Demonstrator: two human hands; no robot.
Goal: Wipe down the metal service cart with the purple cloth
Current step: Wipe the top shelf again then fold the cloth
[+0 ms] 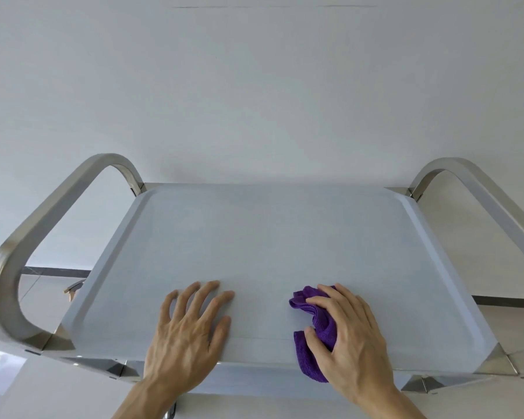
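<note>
— Near front edge of the metal service cart's top tray (270, 237), head view: what's listed?

— Left hand (191, 325), fingers straight and spread, pressing flat on the tray, holding nothing. Right hand (345, 334), fingers curled over the bunched purple cloth (318, 331), one end hanging over the front lip.

— Risks?

— Bunched cloth likely wipes a narrow strip, leaving patches; the dangling end could slip off; the cart may roll if pushed hard.
</note>
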